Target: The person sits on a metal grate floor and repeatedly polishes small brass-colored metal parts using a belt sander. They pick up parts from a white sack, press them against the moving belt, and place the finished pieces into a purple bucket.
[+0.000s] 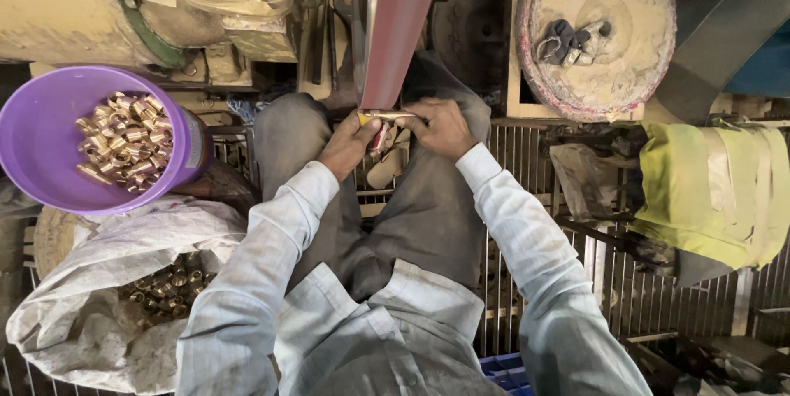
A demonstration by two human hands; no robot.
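My left hand (349,146) and my right hand (441,127) together grip a short brass tube (383,117) held crosswise. The tube touches the lower end of a reddish-brown sanding belt (397,25) that runs up and away between my knees. The left hand holds the tube's left end, the right hand its right end. Both arms wear pale striped shirt sleeves. My legs in grey trousers sit on either side of the belt.
A purple bowl (33,124) of shiny brass pieces stands at the left. Below it lies an open white sack (99,281) with dull brass pieces. A dusty round wheel (597,30) sits upper right, a yellow-green wrapped bundle (712,190) at the right, and a metal grate floor (527,223) below.
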